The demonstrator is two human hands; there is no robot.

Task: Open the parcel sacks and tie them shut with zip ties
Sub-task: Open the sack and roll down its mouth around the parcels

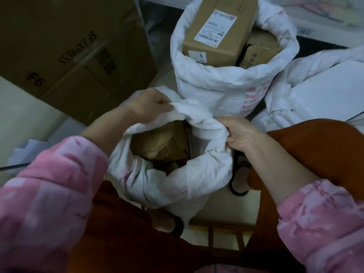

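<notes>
A white woven parcel sack (183, 180) stands between my knees with its mouth open, and brown parcels (159, 142) show inside it. My left hand (147, 104) pinches the far left part of the sack's rim. My right hand (238, 133) grips the bunched rim on the right side. Behind it stands a second white sack (220, 85) with red print, its mouth wide open around a labelled cardboard box (216, 30). No zip tie is visible.
A large brown SF Express carton (65, 50) leans at the left. Another white sack (323, 91) lies at the right. A shoe (241, 174) rests on the pale floor beside the near sack. A wooden stool frame (224, 237) sits below me.
</notes>
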